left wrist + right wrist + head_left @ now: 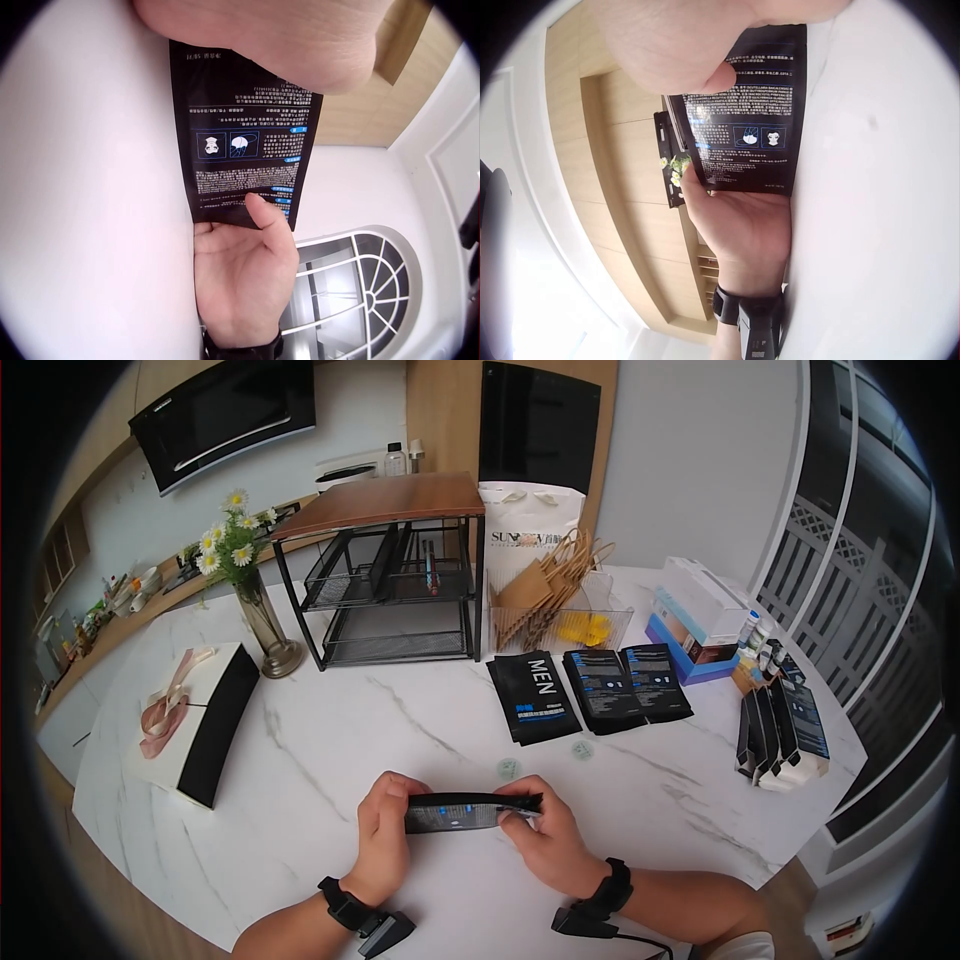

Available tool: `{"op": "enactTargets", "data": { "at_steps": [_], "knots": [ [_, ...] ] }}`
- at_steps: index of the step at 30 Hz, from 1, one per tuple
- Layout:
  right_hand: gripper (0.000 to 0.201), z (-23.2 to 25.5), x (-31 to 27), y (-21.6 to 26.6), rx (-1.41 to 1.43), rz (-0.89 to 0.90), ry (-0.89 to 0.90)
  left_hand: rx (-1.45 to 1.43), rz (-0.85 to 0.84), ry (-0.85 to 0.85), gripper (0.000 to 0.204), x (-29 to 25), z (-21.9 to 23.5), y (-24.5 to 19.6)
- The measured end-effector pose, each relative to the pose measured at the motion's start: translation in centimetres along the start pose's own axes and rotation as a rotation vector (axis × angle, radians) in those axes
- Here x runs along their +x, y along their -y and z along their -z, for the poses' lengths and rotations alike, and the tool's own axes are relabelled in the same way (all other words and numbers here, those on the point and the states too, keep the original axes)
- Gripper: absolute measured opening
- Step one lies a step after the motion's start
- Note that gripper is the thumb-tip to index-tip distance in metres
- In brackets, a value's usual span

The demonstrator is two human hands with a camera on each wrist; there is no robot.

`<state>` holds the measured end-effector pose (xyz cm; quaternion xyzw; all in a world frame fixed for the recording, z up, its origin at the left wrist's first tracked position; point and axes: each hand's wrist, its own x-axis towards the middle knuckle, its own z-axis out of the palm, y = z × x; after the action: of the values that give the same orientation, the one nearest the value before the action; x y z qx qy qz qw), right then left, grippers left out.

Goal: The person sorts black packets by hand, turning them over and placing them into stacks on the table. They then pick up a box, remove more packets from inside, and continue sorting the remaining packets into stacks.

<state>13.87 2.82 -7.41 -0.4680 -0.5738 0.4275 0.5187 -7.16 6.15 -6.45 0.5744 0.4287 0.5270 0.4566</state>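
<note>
Both hands hold a black face mask packet (pixel 455 817) up on its long edge, low over the near part of the marble-patterned table. My left hand (pixel 384 838) grips its left end, and my right hand (pixel 552 848) grips the right end with the thumb on the printed face. Small white text, blue labels and two little pictures cover that face (pixel 240 146) in the left wrist view. Close by, the right wrist view shows the left hand (pixel 739 229) at the packet's far end. Past the hands lie stacks of similar packets, one marked MEN (pixel 532 698), another with printed backs (pixel 605 695).
Two round pale stickers (pixel 509 768) lie on the table (pixel 330 760). Around its far side stand a ribboned white box (pixel 190 725), a flower vase (pixel 268 630), a wood-topped rack (pixel 385 500), a clear bin with paper bags (pixel 545 595), boxes (pixel 695 605) and black cartons (pixel 785 730).
</note>
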Motion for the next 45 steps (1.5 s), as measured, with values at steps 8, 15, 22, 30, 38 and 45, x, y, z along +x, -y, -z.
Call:
{"op": "enactTargets", "data": {
  "at_steps": [8, 15, 22, 30, 38, 45],
  "knots": [
    [0.023, 0.0, 0.1, -0.2, -0.006, 0.029, -0.001, -0.006, -0.03, 0.049, 0.043, 0.0, 0.2, -0.1],
    [0.022, 0.1, 0.0, 0.5, 0.047, -0.081, 0.031, 0.076, -0.007, 0.038, 0.047, 0.0, 0.1, -0.3],
    [0.022, 0.1, 0.0, 0.1, 0.055, -0.062, 0.011, 0.095, -0.005, 0.026, 0.048, 0.0, -0.1, -0.6],
    [0.024, 0.2, 0.1, -0.5, 0.043, -0.044, 0.045, 0.102, -0.018, 0.022, 0.047, 0.0, -0.2, -0.8],
    [0.024, 0.2, 0.1, -0.2, 0.026, -0.032, 0.049, 0.094, -0.028, 0.024, 0.046, 0.0, 0.0, -0.3],
    [0.023, 0.2, 0.1, 0.4, 0.04, -0.101, 0.036, 0.078, -0.003, 0.03, 0.045, 0.0, 0.1, -0.2]
  ]
}}
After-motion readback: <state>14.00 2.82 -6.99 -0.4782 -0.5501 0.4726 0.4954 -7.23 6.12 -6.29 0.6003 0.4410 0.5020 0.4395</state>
